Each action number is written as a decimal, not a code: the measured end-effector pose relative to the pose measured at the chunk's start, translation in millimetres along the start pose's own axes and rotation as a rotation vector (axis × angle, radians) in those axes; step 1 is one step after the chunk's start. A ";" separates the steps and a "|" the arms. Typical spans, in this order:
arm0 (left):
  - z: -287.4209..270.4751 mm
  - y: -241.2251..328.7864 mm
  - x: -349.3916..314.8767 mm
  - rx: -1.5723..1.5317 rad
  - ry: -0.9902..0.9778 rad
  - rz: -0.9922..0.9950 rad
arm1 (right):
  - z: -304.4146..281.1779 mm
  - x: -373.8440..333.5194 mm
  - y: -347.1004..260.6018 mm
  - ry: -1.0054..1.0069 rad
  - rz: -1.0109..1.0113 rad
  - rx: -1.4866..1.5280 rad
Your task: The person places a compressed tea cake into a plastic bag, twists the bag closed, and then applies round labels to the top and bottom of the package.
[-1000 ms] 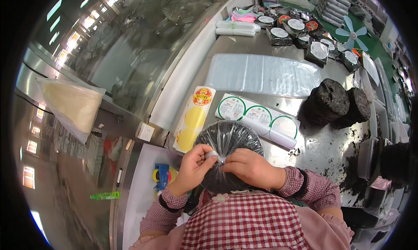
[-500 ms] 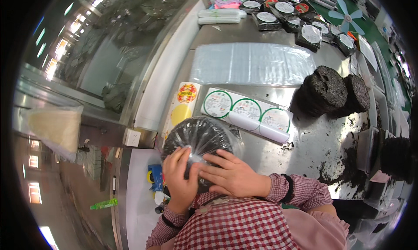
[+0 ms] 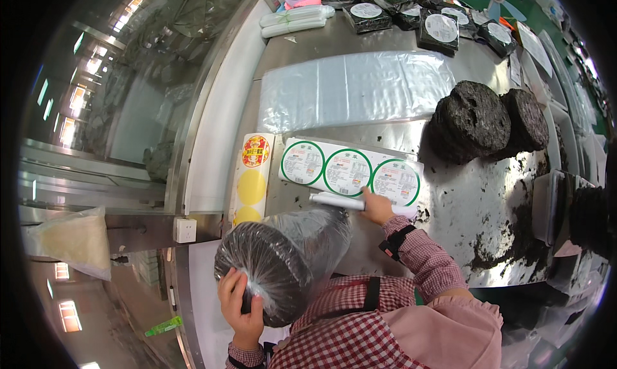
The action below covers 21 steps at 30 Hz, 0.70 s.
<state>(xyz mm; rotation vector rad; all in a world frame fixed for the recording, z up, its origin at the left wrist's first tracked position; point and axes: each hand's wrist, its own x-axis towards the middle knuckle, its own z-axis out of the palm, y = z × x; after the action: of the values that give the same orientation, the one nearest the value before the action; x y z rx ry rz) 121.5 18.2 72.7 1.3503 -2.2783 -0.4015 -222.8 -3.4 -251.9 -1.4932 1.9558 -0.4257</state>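
A thick roll-shaped bundle of black material (image 3: 292, 256) in clear plastic lies tilted against my front, its gathered end toward the lower left. My left hand (image 3: 241, 308) presses on that gathered end, fingers and thumb curved round it. Farther right, my right hand (image 3: 378, 208) pinches the curled lower edge of the label sheet (image 3: 347, 170), which carries round white labels ringed in green. Left of that sheet lies a strip of round stickers (image 3: 252, 179), one red and gold, others plain yellow.
Flat clear plastic bags (image 3: 353, 86) lie beyond the labels. Dark round stacks (image 3: 472, 122), apparently dried seaweed, stand at the right, with crumbs on the metal table (image 3: 398, 240). Wrapped black packs (image 3: 439, 32) and a pale blue fan (image 3: 496, 0) are at the back.
My right hand has left the bundle's gathered end and moved right to the label sheet. The bundle has tipped over, its end now toward the lower left, with my left hand still on it.
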 end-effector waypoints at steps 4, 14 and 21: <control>0.6 0.0 -11.4 -0.001 0.009 -0.013 | -11.5 23.6 -11.7 -0.522 0.382 0.614; 1.0 0.4 -20.5 0.052 0.028 -0.012 | 17.7 50.0 -9.5 0.554 -0.564 -0.189; 1.3 4.1 -21.0 0.059 0.021 -0.051 | 24.0 61.2 8.7 0.605 -0.585 -0.184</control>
<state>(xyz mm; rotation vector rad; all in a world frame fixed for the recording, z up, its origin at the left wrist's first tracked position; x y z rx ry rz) 126.5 38.6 68.5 1.4374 -2.2591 -0.3374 -223.1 -55.8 -292.6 -2.2589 1.9871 -1.0761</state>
